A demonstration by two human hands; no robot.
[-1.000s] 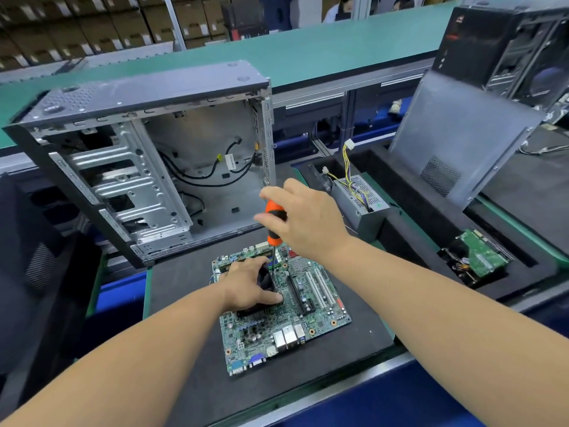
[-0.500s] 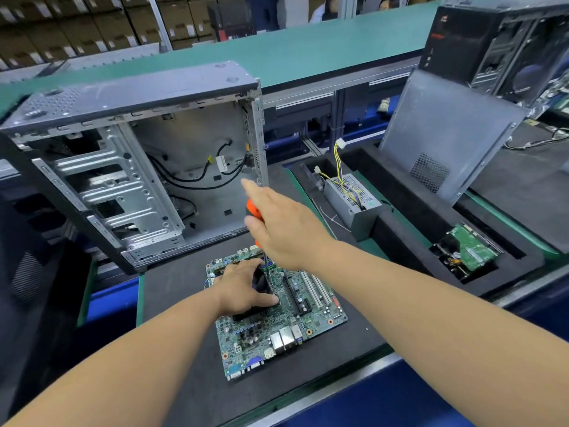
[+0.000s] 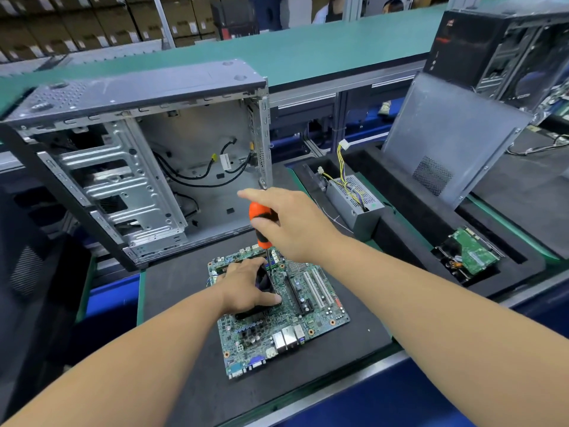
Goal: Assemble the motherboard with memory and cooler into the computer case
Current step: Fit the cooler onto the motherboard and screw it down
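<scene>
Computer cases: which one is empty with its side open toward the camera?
The grey case at left, behind the motherboard; the black case at far right holds parts.

Beyond the far edge of your worktop (image 3: 172,291), with its black foam mat, a long green conveyor belt (image 3: 308,47) runs across the whole view on a grey metal frame (image 3: 335,97). Behind it, at the far left, you see shelves stacked with brown cardboard boxes (image 3: 92,29). Two people (image 3: 332,7) stand past the belt near the top edge. Blue panels (image 3: 110,297) sit below your worktop's left edge.
</scene>
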